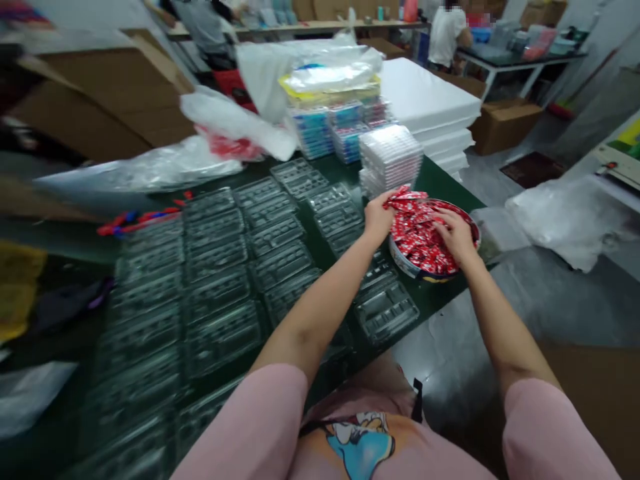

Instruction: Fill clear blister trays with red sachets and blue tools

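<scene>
A round tin (409, 265) full of small red-and-white packets (425, 243) sits at the table's right front edge. At the tin's left rim, my left hand (379, 217) is closed on some of these red packets. My right hand (456, 235) rests on the heap at the tin's right side, fingers bent and a little apart among the packets; whether it grips any is hidden. Left of the tin, clear plastic trays (385, 310) with moulded hollows lie in rows across the dark green table (435, 303).
Behind the tin stand stacked clear trays (390, 157) and stacks of blue packaged goods (313, 130). White slabs (430, 100) are piled beyond. Cardboard boxes (105, 93) and plastic sheeting (165, 167) lie at the left. Another person (447, 37) sits at a far table.
</scene>
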`<state>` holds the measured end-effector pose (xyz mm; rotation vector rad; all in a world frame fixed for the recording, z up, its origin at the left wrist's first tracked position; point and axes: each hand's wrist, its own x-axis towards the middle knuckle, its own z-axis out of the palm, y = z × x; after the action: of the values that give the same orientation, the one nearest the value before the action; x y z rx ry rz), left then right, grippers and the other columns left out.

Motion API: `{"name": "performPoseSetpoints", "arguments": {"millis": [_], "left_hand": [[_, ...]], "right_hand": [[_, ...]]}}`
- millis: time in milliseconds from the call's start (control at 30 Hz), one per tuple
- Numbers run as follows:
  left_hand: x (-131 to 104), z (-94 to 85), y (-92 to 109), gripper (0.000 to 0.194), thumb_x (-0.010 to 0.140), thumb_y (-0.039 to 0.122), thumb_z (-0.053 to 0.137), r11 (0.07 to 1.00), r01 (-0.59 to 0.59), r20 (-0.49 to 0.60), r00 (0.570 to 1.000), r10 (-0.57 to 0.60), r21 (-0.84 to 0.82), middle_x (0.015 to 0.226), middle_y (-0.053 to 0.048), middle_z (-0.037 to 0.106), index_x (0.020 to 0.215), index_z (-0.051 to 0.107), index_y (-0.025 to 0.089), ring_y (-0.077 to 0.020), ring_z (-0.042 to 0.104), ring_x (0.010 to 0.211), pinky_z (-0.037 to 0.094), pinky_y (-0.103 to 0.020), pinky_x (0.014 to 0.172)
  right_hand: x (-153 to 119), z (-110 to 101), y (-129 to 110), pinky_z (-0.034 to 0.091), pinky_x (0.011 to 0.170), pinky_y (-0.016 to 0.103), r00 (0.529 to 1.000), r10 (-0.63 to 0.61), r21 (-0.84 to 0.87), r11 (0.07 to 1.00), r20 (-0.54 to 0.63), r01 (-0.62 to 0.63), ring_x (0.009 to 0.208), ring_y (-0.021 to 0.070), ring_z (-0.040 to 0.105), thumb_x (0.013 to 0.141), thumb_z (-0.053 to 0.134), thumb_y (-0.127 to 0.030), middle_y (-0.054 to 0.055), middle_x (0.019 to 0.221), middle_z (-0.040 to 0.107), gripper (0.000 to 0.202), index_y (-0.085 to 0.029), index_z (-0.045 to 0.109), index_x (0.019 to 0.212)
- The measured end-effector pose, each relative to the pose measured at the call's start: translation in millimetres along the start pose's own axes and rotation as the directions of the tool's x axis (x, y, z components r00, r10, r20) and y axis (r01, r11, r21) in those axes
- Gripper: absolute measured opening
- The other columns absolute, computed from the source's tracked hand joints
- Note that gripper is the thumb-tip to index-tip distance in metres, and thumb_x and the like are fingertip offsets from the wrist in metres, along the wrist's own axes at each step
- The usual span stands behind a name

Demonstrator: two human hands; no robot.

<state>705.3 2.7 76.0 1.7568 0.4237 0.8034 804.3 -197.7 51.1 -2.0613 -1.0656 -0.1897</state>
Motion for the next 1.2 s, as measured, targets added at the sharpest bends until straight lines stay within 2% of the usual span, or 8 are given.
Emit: {"name": "performPoseSetpoints", "arguments": {"millis": [200, 333, 433, 567, 700, 833, 1000, 1200], "left_hand": [[-1.6, -8.7, -5.2, 0.048, 0.068, -0.008, 0.054, 0.849, 0.245, -0.077, 0.946, -0.315, -0.469, 0.106, -0.011, 0.074, 0.110, 0.070, 0.007, -0.0194, 0.067, 0.098, 0.048, -0.032, 0.097], [-5.5, -34.7, -1.5, 0.048, 0.066, -0.006, 0.059, 0.707, 0.296, -0.050, 0.904, -0.424, -0.643, 0.102, -0.007, 0.074, 0.109, 0.070, 0.011, -0.0189, 0.067, 0.098, 0.048, -0.032, 0.096], [-16.5, -67.2, 4.7, 0.052, 0.062, -0.003, 0.065, 0.629, 0.313, -0.004, 0.894, -0.448, -0.712, 0.099, -0.008, 0.074, 0.111, 0.069, 0.013, -0.0204, 0.068, 0.093, 0.049, -0.036, 0.092], [-45.2, -118.7, 11.1, 0.055, 0.054, 0.005, 0.075, 0.589, 0.327, 0.046, 0.896, -0.441, -0.739, 0.091, -0.006, 0.074, 0.108, 0.068, 0.014, -0.0198, 0.069, 0.081, 0.051, -0.036, 0.085], [-83.5, -167.3, 13.2, 0.055, 0.048, 0.009, 0.080, 0.581, 0.374, 0.060, 0.871, -0.487, -0.723, 0.082, -0.005, 0.074, 0.101, 0.068, 0.013, -0.0168, 0.067, 0.067, 0.052, -0.030, 0.072], [-117.4, -204.6, 13.1, 0.049, 0.047, 0.010, 0.082, 0.565, 0.409, 0.027, 0.826, -0.564, -0.716, 0.083, -0.005, 0.074, 0.094, 0.068, 0.013, -0.0163, 0.067, 0.065, 0.052, -0.028, 0.068], [-144.9, -235.5, 10.7, 0.051, 0.050, 0.011, 0.084, 0.562, 0.392, -0.041, 0.793, -0.607, -0.729, 0.089, -0.006, 0.075, 0.098, 0.069, 0.014, -0.0177, 0.069, 0.071, 0.053, -0.029, 0.071], [-154.8, -262.5, -9.8, 0.050, 0.049, 0.011, 0.085, 0.552, 0.329, -0.164, 0.731, -0.663, -0.766, 0.083, -0.005, 0.075, 0.095, 0.068, 0.015, -0.0183, 0.070, 0.069, 0.055, -0.031, 0.072]], "right_hand": [[14.1, -0.6, 3.6, 0.050, 0.091, 0.043, 0.944, 0.156, 0.085, 0.987, -0.289, -0.137, 0.095, 0.0245, 0.065, 0.086, 0.055, -0.041, 0.010, 0.100, 0.071, 0.032, -0.017, 0.072, 0.100], [30.8, 5.6, -13.7, 0.051, 0.081, 0.037, 0.918, 0.244, 0.224, 0.958, -0.313, -0.179, 0.077, 0.0190, 0.062, 0.080, 0.060, -0.041, 0.004, 0.082, 0.069, 0.028, -0.018, 0.069, 0.093], [43.9, 28.7, -44.2, 0.051, 0.070, 0.032, 0.929, 0.312, 0.489, 0.853, -0.199, -0.182, 0.067, 0.0155, 0.059, 0.073, 0.069, -0.043, -0.002, 0.072, 0.062, 0.030, -0.021, 0.063, 0.091], [56.8, 77.0, -92.7, 0.051, 0.062, 0.027, 0.952, 0.301, 0.802, 0.554, 0.056, -0.222, 0.064, 0.0133, 0.059, 0.068, 0.074, -0.045, -0.004, 0.072, 0.060, 0.034, -0.024, 0.054, 0.085], [59.5, 124.4, -135.9, 0.051, 0.060, 0.026, 0.936, 0.245, 0.878, 0.349, 0.252, -0.328, 0.067, 0.0138, 0.062, 0.066, 0.078, -0.041, -0.004, 0.075, 0.064, 0.037, -0.025, 0.051, 0.084], [51.5, 172.0, -178.8, 0.052, 0.062, 0.027, 0.907, 0.189, 0.875, 0.250, 0.375, -0.414, 0.073, 0.0161, 0.065, 0.065, 0.078, -0.043, -0.001, 0.084, 0.069, 0.040, -0.025, 0.053, 0.090], [38.6, 223.4, -224.4, 0.050, 0.057, 0.026, 0.892, 0.152, 0.846, 0.282, 0.427, -0.453, 0.063, 0.0137, 0.060, 0.075, 0.068, -0.049, -0.001, 0.079, 0.066, 0.035, -0.024, 0.054, 0.094], [49.9, 259.4, -233.7, 0.040, 0.045, 0.023, 0.906, 0.125, 0.705, 0.589, 0.404, -0.395, 0.050, 0.0110, 0.047, 0.085, 0.052, -0.048, -0.006, 0.066, 0.051, 0.024, -0.026, 0.047, 0.092]]}}
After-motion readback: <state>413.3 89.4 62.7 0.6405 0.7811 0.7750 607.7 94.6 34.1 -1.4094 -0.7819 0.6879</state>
